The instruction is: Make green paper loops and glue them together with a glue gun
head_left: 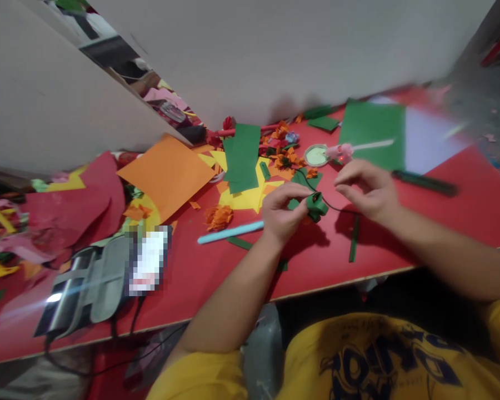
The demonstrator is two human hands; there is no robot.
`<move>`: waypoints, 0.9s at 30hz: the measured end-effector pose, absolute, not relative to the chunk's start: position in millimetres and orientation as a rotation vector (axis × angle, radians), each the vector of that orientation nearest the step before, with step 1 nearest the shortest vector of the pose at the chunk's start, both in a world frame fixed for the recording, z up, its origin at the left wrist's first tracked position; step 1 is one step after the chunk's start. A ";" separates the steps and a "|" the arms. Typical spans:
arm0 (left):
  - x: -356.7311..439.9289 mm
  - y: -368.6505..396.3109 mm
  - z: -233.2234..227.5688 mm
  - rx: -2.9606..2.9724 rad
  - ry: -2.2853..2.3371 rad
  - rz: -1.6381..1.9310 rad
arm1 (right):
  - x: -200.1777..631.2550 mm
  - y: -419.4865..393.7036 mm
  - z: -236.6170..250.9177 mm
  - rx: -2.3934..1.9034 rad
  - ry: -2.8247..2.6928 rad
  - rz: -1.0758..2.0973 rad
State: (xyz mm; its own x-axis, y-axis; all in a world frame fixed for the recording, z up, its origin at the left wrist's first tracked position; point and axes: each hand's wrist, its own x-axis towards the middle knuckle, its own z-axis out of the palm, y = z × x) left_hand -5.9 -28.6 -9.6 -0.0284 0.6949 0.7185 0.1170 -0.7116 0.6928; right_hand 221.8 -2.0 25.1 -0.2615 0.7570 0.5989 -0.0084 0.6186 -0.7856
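Note:
My left hand (284, 214) is closed on a small folded green paper piece (316, 207), pinched between thumb and fingers above the red table. To its right is my right hand (369, 189), thumb and forefinger slightly apart and bent, with nothing visible between them. The right hand is a little blurred. Below it lies a narrow green paper strip (354, 239). A light blue stick (230, 232) reaches under my left wrist, beside an orange paper flower (219, 217). A thin dark cord (335, 208) runs behind the green piece.
Against the wall (295, 50) lie green paper strips (244, 158), an orange sheet (166, 176) and a large green sheet (373, 133). A pink object (340, 153) sits by a round tin (315, 155). An open grey case (108, 278) and a blurred-out phone (150, 260) occupy the left front.

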 end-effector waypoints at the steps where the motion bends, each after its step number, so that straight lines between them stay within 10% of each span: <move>1: -5.6 -28.7 -9.8 1.833 0.834 1.778 | 220.8 -3.5 25.5 -0.608 -1.718 0.807; 27: -9.2 -29.2 2.4 2.069 0.682 1.617 | 228.4 4.7 30.3 -0.503 -1.534 0.483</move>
